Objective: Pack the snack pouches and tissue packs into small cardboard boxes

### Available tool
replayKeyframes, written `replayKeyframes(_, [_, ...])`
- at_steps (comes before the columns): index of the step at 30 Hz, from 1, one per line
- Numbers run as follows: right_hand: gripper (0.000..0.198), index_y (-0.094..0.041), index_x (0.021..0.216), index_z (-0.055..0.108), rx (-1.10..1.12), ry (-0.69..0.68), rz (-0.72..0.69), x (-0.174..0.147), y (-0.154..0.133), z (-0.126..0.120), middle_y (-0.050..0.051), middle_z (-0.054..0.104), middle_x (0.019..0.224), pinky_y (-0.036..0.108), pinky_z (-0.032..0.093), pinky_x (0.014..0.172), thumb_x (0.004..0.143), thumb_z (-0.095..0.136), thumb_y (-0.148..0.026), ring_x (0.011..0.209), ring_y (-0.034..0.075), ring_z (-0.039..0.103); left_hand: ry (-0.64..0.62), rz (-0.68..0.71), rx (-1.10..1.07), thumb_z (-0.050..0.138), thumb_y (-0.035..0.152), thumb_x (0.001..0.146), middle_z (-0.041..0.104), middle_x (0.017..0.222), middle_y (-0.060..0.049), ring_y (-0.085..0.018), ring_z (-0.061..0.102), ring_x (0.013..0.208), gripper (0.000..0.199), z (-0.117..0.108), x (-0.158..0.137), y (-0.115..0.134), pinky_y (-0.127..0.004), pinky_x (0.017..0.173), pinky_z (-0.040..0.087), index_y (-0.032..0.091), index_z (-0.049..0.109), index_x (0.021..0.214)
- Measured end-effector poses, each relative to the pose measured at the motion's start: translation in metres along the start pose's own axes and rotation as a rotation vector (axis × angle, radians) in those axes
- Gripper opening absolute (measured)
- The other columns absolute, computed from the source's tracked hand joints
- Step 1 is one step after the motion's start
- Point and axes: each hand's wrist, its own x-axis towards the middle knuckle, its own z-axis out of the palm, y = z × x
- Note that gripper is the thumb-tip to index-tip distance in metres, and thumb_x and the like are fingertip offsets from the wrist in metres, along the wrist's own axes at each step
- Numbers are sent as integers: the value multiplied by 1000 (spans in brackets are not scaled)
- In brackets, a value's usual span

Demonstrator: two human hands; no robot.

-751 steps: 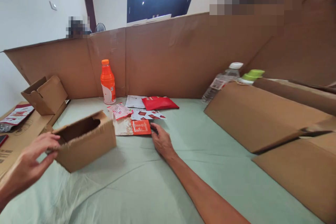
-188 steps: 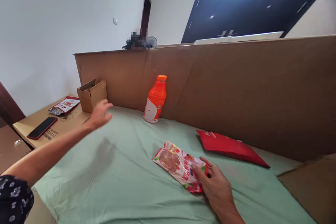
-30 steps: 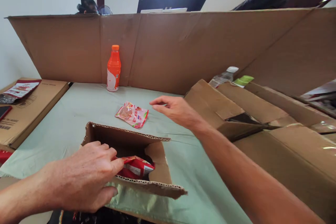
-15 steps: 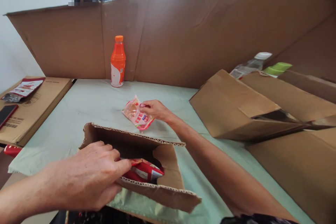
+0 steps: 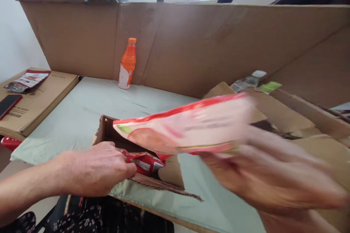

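Observation:
My right hand (image 5: 273,174), blurred by motion, grips one end of a pink-and-white snack packet (image 5: 180,127) with red edges. The packet is in the air, tilted, and covers part of a small open cardboard box (image 5: 173,173) at the table's near side. My left hand (image 5: 95,169) reaches over the box's left end. Its thumb and curled fingers close on a red snack packet (image 5: 144,163) that lies inside. The left fingertips are hidden behind the hand.
An orange drink bottle (image 5: 128,63) stands by the tall cardboard screen (image 5: 218,43). At right are open cardboard boxes (image 5: 287,111) with a clear bottle (image 5: 250,80) and a green item (image 5: 269,87). At left, a flat carton (image 5: 51,96) bears a pouch (image 5: 28,80) and a phone (image 5: 9,105).
My right hand has brought the pink-and-white packet from the table behind the box up toward me and to the right. My left hand stays at the red packet. The view has shifted a little.

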Motion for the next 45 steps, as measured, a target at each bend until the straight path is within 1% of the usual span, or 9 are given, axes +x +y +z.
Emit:
replayKeyframes(5, [28, -23, 90, 69, -343, -283, -476, 9, -8, 38, 2, 69, 71, 31, 45, 57, 93, 48, -4, 60, 15, 57, 155, 37, -44, 56, -1, 81, 77, 107, -7, -24, 72, 101, 37, 14, -9, 2, -34, 86, 53, 20, 64, 111])
replayKeyframes(14, [17, -15, 97, 69, -496, -715, -211, -8, 8, 71, 7, 73, 85, 30, 46, 61, 89, 59, -4, 71, 20, 66, 60, -34, 46, 57, -4, 80, 74, 93, -6, -24, 68, 84, 28, 14, -12, 7, -35, 75, 48, 18, 62, 97])
replayKeyframes(20, [24, -19, 99, 72, -278, -422, -163, -16, 8, 37, 8, 78, 96, 34, 56, 72, 97, 50, -8, 81, 21, 72, 130, -66, 52, 52, -3, 84, 73, 97, -6, -23, 67, 85, 27, 15, -22, 7, -35, 75, 50, 19, 61, 97])
replayKeyframes(23, [24, -24, 109, 71, -268, -183, -114, -20, 10, 19, 5, 78, 99, 35, 57, 81, 94, 59, -10, 88, 21, 73, 292, -64, 11, 50, 11, 96, 70, 120, -9, -25, 65, 111, 23, 15, -40, 6, -39, 94, 52, 22, 61, 113])
replayKeyframes(26, [25, -24, 113, 71, -383, -55, -68, -21, 14, 16, 8, 77, 108, 40, 56, 87, 90, 66, -14, 96, 25, 71, 535, -157, 15, 51, 18, 99, 46, 156, -9, -28, 45, 143, 39, 24, -59, 1, -46, 116, 43, 28, 52, 136])
replayKeyframes(29, [22, -20, 114, 71, -425, -84, -15, -16, 24, 25, 12, 76, 114, 43, 55, 89, 92, 66, -23, 101, 28, 71, 709, -328, 4, 58, 25, 96, 35, 164, -10, -32, 42, 147, 51, 41, -67, -8, -49, 116, 45, 30, 45, 145])
replayKeyframes(38, [25, -20, 84, 77, -68, -209, 486, 5, 64, 51, 2, 78, 80, 27, 52, 64, 90, 58, -34, 71, 18, 69, 831, -284, -127, 61, 25, 95, 75, 119, -6, -21, 69, 116, 54, 80, -51, -14, -35, 103, 57, 26, 44, 147])
replayKeyframes(41, [27, -20, 88, 78, -3, -196, 501, -3, 50, 43, 3, 78, 82, 27, 53, 64, 93, 58, -38, 73, 18, 71, 877, -341, -165, 58, 23, 98, 76, 106, -2, -18, 73, 103, 48, 80, -45, -20, -32, 97, 60, 28, 48, 144])
replayKeyframes(45, [32, -21, 99, 77, 88, -305, 342, -28, 26, 31, 5, 79, 93, 29, 57, 76, 100, 53, -43, 86, 19, 73, 956, -514, -148, 59, 26, 97, 64, 131, -10, -22, 67, 116, 42, 82, -34, -34, -41, 101, 59, 25, 54, 139])
